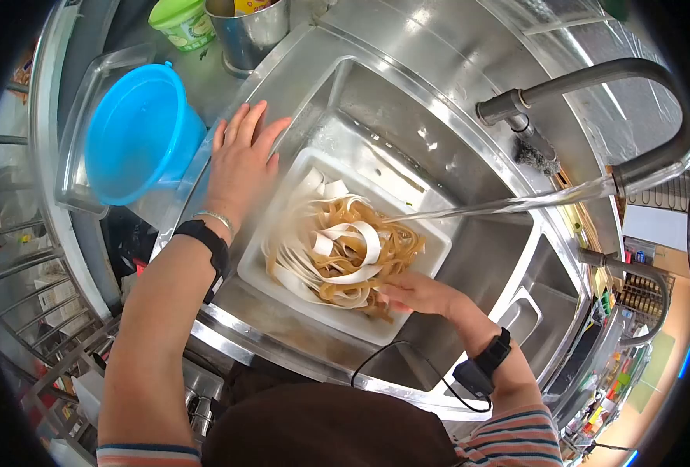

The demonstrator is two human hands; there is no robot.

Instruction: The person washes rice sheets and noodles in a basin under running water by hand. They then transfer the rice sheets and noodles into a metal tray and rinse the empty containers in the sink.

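A white rectangular tub (430, 268) sits in the steel sink, holding wide white strips (302, 284) and brown strips (399, 241). Water from the faucet (652, 167) runs onto them. My left hand (242, 159) rests on the sink's left edge, fingers spread, holding nothing. At the tub's lower right, my right hand (415, 294) touches the strips; its fingertips are partly among them, and whether they grip any is hidden. The left part of the strips is blurred.
A blue bowl (139, 136) stands in a clear plastic tray (77, 167) at the left. Behind are a green-lidded tub (183, 27) and a steel pot (252, 39). A second basin (551, 311) lies to the right. A black cord (438, 375) hangs near my right wrist.
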